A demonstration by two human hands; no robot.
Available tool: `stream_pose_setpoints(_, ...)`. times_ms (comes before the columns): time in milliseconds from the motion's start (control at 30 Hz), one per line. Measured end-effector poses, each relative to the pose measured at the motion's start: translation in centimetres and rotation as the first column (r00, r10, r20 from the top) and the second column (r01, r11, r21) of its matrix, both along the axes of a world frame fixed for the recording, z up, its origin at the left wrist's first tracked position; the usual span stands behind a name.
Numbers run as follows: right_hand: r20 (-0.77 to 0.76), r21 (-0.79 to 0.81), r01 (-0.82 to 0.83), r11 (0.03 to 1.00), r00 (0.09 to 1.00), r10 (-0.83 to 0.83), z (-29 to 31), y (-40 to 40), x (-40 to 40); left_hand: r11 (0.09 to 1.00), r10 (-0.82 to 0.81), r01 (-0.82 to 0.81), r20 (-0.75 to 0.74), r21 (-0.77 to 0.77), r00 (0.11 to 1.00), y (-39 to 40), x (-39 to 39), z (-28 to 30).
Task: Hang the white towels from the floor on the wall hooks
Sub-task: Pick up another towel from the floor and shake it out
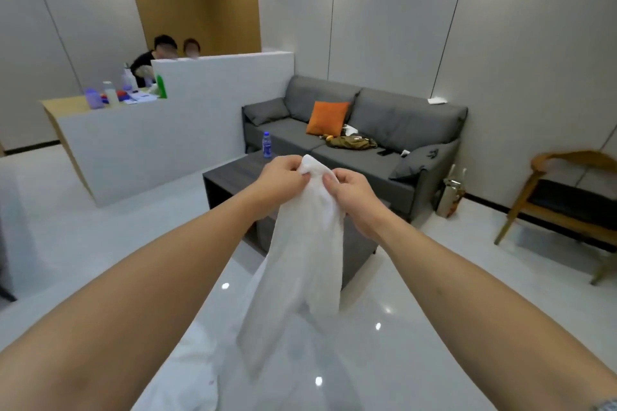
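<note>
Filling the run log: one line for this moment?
left hand: grips towel top | right hand: grips towel top | white towel: hanging, lifted | hooks: unseen

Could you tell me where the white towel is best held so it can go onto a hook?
Hold the white towel at its bunched top edge, from both sides, as the left hand and right hand do; the rest hangs free below.

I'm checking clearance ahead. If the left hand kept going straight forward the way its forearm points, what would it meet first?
Probably the blue-capped water bottle on the dark coffee table, just beyond the left hand holding the white towel. Depth is unclear; it might pass above.
</note>
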State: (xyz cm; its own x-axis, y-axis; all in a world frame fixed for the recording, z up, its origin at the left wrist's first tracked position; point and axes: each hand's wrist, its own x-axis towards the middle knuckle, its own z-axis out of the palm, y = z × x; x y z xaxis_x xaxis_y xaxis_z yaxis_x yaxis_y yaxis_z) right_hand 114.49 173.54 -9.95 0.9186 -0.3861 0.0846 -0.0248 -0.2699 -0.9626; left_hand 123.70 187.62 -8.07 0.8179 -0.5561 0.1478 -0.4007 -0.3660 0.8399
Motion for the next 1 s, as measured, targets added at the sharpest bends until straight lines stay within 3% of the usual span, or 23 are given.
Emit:
stream_pose_setpoints(300,-0.189,-0.218,-0.068,0.974,0.982,0.026,-1.0,-16.9,7.9,0.997,0.046,-0.042,0.054,-0.059,0.998,-15.0,11.1,-0.1)
stream_pose_setpoints(467,-0.261,-0.329,-0.066,0.942,0.965,-0.024,-1.2,-23.5,18.3,0.991,0.095,-0.085,0.1,-0.102,0.99,-19.9,22.9,-0.7)
stream_pose_setpoints(633,-0.344,-0.488,-0.117,0.865,0.936,-0.068,0.7,-29.0,31.0,0.957,0.21,-0.194,0.052,-0.216,0.976,-22.1,36.2,0.9)
stream_pose_setpoints(767,-0.238,-0.546,-0.033,0.837,0.964,-0.117,2.5,-32.9,41.2,0.913,0.357,-0.328,0.085,-0.243,0.93,-22.0,46.0,3.9)
stream_pose_setpoints(1000,-0.021,-0.739,0.023,0.673,0.998,-0.057,5.8,-38.4,60.2,0.799,0.594,-0.549,0.177,-0.246,0.785,-21.5,58.8,6.0)
